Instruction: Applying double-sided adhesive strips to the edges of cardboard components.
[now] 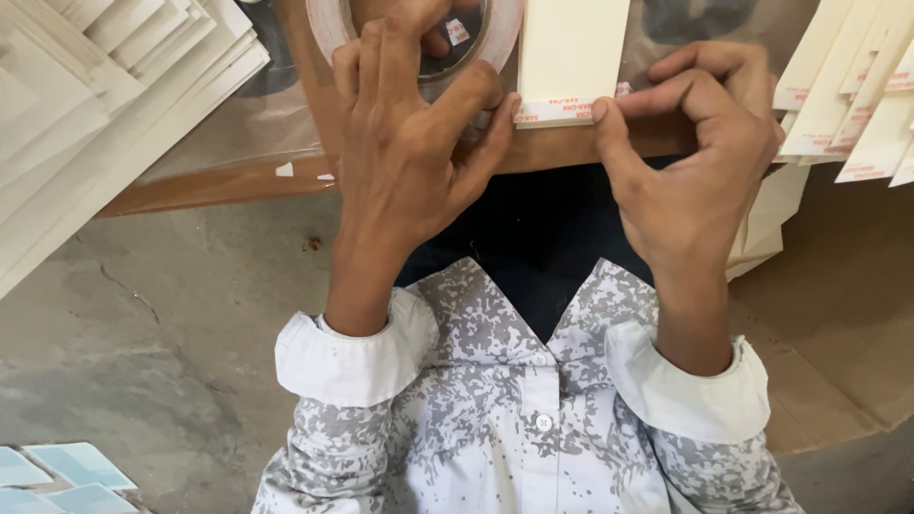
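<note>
the person sits over a brown board (238, 181) that serves as the tabletop, and both hands meet at its near edge on one cream card strip (571, 48). the left hand (405, 143) has its thumb pressed on the strip's near left corner, where a band of white tape (557, 109) with red print runs across the end; its other fingers reach up and curl over the tape roll (419, 38) lying just behind, i would say to keep the roll from shifting. the right hand (695, 152) pins the band's other end with its thumb tip, fingers curled and closed on nothing. holding both ends flat looks like a way to seat the tape square on the strip. more taped strips (857, 105) fan out at the board's far right corner, near the right hand. a stack of plain cream sheets (95, 105) fills the far left corner, and pale blue cards (57, 471) lie on the concrete floor (143, 362) below.
</note>
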